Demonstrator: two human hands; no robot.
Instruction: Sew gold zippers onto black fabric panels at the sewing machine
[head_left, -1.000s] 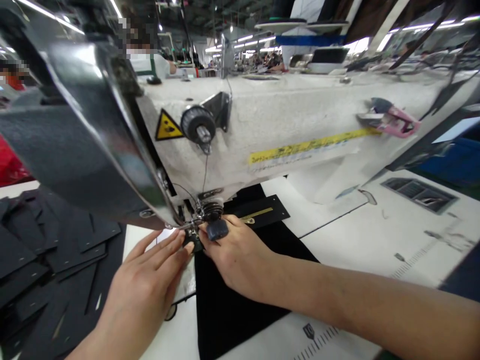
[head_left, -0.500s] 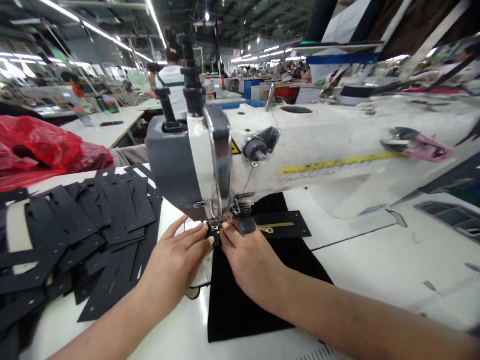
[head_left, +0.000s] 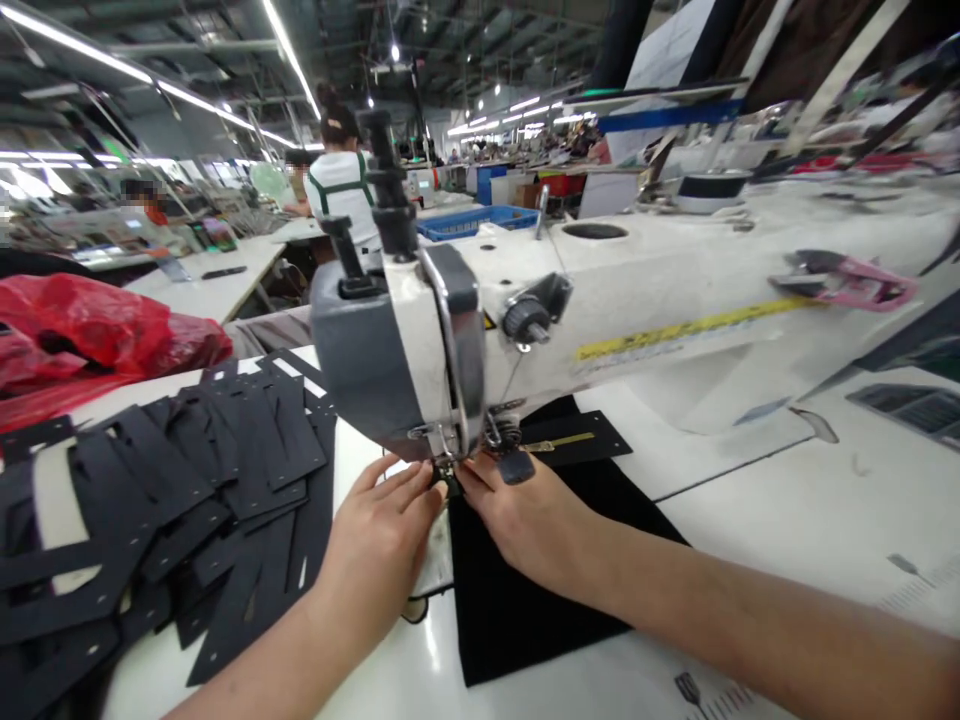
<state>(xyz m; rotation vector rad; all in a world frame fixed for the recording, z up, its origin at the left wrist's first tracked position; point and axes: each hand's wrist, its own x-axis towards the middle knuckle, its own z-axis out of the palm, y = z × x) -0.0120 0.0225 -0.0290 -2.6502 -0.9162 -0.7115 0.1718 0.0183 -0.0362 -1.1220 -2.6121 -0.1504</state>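
At the presser foot of a white and grey sewing machine, both hands rest close together. My left hand lies to the left of the foot, fingers stretched toward it and fingertips down at the work's edge. My right hand is just right of the foot, its fingers bent and pressed together on a black fabric panel. Across this panel runs a black strip with a gold-coloured zipper. The fingertips and machine parts partly hide the stitching spot.
Many dark strips with small holes lie heaped on the left of the table. Behind them is a red plastic bag. Pink-handled thread snips rest on the machine arm. A person in a white top is beyond the machine, near a blue crate.
The view has shifted, so machine and hands appear farther right and slightly lower. Both hands stay by the presser foot. The panel's near end has swung slightly right relative to the foot.
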